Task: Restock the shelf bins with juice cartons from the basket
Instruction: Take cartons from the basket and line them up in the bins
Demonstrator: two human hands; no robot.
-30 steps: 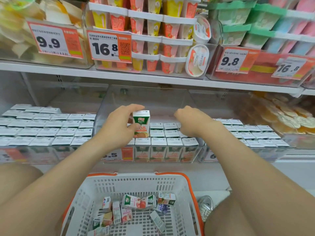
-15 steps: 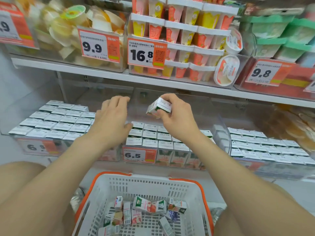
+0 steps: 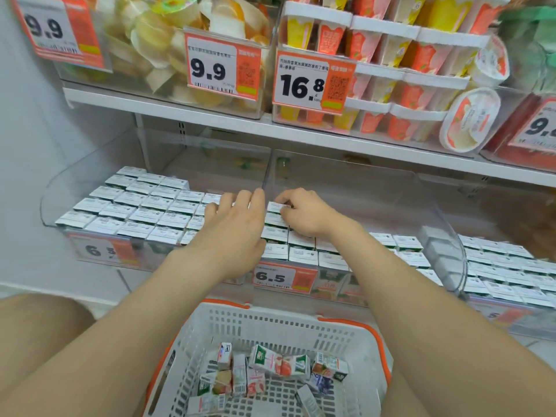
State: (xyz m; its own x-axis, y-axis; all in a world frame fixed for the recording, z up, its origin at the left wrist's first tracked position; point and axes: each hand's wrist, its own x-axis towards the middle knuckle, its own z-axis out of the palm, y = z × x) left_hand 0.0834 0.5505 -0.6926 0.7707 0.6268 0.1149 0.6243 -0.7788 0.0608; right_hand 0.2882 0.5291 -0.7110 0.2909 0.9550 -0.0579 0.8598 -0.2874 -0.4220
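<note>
Rows of white-topped juice cartons [image 3: 301, 254] fill the clear middle shelf bin [image 3: 391, 206]. My right hand [image 3: 304, 215] reaches into this bin, its fingers curled on a juice carton [image 3: 275, 207] at the back of the rows. My left hand [image 3: 237, 227] hovers beside it with its fingers stretched out over the divider between the middle and left bins, holding nothing. Below my arms stands the white basket with an orange rim [image 3: 270, 314]; several loose juice cartons [image 3: 270, 365] lie in it.
The left bin [image 3: 135, 206] and the right bin [image 3: 505, 272] are packed with cartons. A 6.5 price tag [image 3: 282, 276] hangs on the middle bin's front. The shelf above [image 3: 301, 136] carries bins of jelly cups and pudding packs close over my hands.
My right hand has lowered the carton from mid-air down into the back of the middle bin. My left hand has shifted right, toward the divider. The view has swung left.
</note>
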